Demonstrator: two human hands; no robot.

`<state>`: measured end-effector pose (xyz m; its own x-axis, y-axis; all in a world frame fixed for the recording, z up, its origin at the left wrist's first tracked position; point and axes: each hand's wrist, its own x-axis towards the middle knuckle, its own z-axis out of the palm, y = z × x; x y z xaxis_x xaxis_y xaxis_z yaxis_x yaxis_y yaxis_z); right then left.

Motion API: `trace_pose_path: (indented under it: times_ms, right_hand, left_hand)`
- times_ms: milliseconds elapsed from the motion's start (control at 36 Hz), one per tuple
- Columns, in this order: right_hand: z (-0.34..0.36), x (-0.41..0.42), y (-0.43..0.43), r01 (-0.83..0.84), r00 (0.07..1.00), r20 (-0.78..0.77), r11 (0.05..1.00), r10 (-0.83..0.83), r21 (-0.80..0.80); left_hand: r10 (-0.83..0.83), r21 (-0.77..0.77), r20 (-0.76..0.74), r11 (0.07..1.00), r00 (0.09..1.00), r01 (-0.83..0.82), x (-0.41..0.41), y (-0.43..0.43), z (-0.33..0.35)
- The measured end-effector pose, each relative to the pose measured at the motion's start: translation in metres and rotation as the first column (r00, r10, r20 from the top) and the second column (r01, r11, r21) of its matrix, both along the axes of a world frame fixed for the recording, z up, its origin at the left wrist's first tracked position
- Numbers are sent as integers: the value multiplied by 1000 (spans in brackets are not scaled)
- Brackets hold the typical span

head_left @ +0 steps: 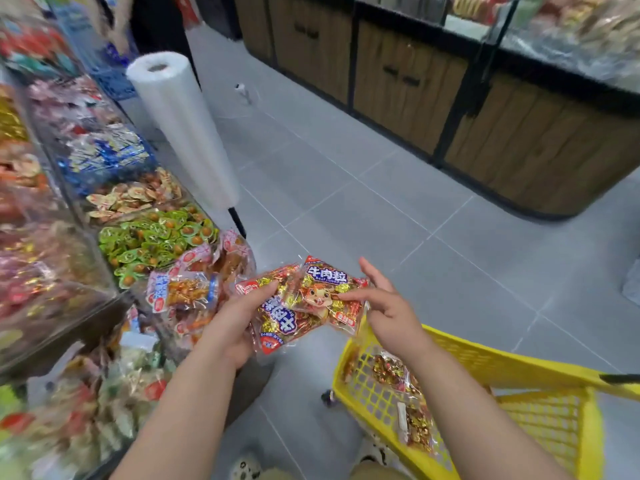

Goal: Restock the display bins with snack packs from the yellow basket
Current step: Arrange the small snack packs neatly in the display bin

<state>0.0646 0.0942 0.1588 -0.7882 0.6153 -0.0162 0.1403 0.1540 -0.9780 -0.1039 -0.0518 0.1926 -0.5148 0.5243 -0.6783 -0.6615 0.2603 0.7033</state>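
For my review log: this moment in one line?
left hand: holds beef-cube packs | right hand: pinches top pack | yellow basket: more packs inside

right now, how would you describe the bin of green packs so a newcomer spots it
Start at the white bag roll beside the display bins on the left. Near its foot, in the front row, sits the bin of green packs. Its green wrappers stand out between tan packs farther off and red-and-white packs nearer.
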Motion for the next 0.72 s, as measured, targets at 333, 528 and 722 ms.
trace_pose_path:
  times_ms: [333,528,722]
  right_hand:
    - [7,-168,-143,40,999,-3,881,-47,-471]
    - [-1,-241,-211,64,973,189,638,130,-767]
    - [15,-302,-245,-36,931,161,521,328,-853]
  left_hand:
    - [147,19,-106,989,983,-146,-111,-151,23]
    - [259,34,-116,966,959,-257,-172,-240,12]
    - [443,25,-118,896,889,-443,-200,-299,11]
